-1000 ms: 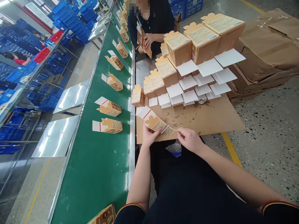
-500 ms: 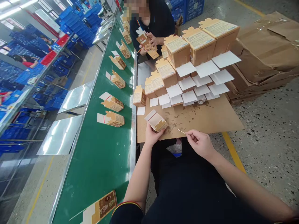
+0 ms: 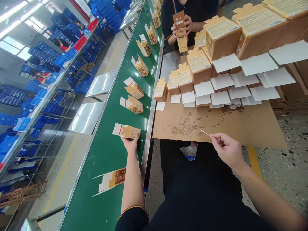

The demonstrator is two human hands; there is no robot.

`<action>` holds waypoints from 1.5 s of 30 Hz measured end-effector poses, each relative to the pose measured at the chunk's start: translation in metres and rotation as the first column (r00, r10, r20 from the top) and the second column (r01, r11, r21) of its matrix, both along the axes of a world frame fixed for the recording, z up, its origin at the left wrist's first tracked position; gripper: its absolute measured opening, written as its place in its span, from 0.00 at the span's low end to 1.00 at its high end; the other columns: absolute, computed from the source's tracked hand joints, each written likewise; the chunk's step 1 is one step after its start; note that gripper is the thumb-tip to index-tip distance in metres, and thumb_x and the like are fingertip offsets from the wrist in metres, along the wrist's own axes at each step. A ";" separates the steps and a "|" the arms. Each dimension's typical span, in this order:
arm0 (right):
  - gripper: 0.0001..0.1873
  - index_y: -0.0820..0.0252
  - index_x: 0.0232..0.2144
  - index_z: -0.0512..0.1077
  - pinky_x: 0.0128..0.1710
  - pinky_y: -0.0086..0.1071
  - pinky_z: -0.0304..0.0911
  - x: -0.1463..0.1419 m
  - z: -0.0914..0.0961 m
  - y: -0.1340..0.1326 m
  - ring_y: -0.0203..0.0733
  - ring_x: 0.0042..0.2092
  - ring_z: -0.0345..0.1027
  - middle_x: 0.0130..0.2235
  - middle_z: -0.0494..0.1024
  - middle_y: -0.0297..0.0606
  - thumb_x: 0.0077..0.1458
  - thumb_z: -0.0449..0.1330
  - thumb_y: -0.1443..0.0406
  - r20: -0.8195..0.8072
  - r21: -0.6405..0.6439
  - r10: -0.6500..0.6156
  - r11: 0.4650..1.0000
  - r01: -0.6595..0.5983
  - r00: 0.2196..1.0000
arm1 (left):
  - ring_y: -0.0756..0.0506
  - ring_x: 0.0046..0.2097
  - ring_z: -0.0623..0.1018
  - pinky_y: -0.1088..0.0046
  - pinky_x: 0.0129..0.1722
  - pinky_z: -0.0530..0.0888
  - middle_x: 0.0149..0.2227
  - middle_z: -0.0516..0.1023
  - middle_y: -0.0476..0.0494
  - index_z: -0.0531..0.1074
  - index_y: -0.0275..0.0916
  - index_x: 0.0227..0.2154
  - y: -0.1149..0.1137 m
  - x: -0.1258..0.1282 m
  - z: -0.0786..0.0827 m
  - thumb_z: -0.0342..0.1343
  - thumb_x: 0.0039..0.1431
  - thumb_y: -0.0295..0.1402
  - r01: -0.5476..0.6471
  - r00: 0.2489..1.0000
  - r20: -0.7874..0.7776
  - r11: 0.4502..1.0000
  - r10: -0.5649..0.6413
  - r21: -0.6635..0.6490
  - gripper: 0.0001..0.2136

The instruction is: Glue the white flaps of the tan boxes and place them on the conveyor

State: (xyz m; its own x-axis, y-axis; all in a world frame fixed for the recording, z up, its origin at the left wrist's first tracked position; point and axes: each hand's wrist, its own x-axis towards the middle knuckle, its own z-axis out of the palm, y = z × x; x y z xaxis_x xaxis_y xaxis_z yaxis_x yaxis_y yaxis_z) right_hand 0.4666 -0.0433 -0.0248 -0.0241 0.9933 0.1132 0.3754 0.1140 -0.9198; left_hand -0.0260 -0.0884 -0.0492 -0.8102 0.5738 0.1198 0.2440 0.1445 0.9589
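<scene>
My left hand is wrapped round a small brown-and-yellow carton lying on the green conveyor belt. That carton has an open white flap with a red strip, pointing left. Over the near edge of the cardboard sheet, my right hand pinches a thin cotton swab, its tip pointing left. Wet-looking dark marks spread over the cardboard below the swab. Another carton lies on the belt beside my left forearm, partly covered by it, its flaps open.
Several cartons line the belt further up. Stacked cartons with white flaps hanging out stand on the cardboard, a tape roll among them. Across from me a person holds a flattened-looking carton. A metal rail edges the belt.
My left hand has carried the carton leftward from over the cardboard onto the belt. My right hand keeps its swab pinched. The view has shifted, and the co-worker's carton is now held more upright.
</scene>
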 end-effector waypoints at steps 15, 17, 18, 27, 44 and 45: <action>0.20 0.52 0.36 0.84 0.24 0.36 0.65 0.016 0.010 0.004 0.40 0.24 0.67 0.24 0.74 0.35 0.69 0.66 0.45 0.000 0.001 -0.047 0.999 0.047 0.999 | 0.30 0.79 0.64 0.45 0.81 0.58 0.73 0.63 0.29 0.56 0.45 0.70 0.020 0.010 0.007 0.84 0.40 0.38 -0.086 0.964 -0.252 0.996 0.084 0.000 0.57; 0.19 0.50 0.37 0.84 0.25 0.40 0.65 0.040 0.013 -0.008 0.43 0.25 0.68 0.26 0.76 0.38 0.69 0.66 0.45 0.016 0.023 -0.164 0.986 0.164 0.986 | 0.28 0.79 0.63 0.44 0.81 0.56 0.72 0.61 0.30 0.59 0.45 0.68 0.011 0.028 0.002 0.78 0.49 0.41 -0.154 0.895 -0.405 0.981 0.188 0.115 0.46; 0.18 0.48 0.38 0.84 0.25 0.41 0.65 0.051 0.014 -0.014 0.45 0.25 0.68 0.26 0.77 0.39 0.69 0.66 0.45 0.016 0.027 -0.219 0.975 0.218 0.976 | 0.28 0.77 0.65 0.43 0.81 0.58 0.70 0.62 0.31 0.62 0.45 0.65 0.015 0.036 0.001 0.75 0.54 0.42 -0.133 0.879 -0.434 0.976 0.195 0.170 0.39; 0.23 0.53 0.37 0.84 0.22 0.37 0.65 0.050 0.025 -0.014 0.42 0.23 0.68 0.24 0.74 0.38 0.67 0.68 0.42 -0.006 0.037 -0.258 0.965 0.258 0.966 | 0.36 0.61 0.81 0.58 0.65 0.77 0.57 0.82 0.34 0.77 0.40 0.54 0.260 0.082 0.061 0.61 0.70 0.48 0.329 0.941 -0.009 0.919 -0.339 -0.216 0.19; 0.20 0.58 0.37 0.83 0.24 0.31 0.59 0.062 0.039 0.032 0.36 0.23 0.63 0.23 0.72 0.32 0.68 0.65 0.48 0.093 0.115 -0.219 0.971 0.208 0.971 | 0.29 0.57 0.84 0.51 0.58 0.78 0.52 0.86 0.30 0.76 0.42 0.41 0.092 0.090 0.049 0.59 0.68 0.52 0.250 0.943 -0.043 0.784 -0.331 -0.568 0.17; 0.17 0.58 0.38 0.82 0.25 0.31 0.59 0.061 0.041 0.039 0.36 0.24 0.64 0.24 0.73 0.33 0.69 0.64 0.51 0.123 0.113 -0.203 0.975 0.190 0.971 | 0.30 0.58 0.84 0.51 0.59 0.78 0.54 0.86 0.31 0.76 0.41 0.43 0.083 0.086 0.049 0.60 0.68 0.52 0.244 0.948 -0.038 0.801 -0.315 -0.547 0.18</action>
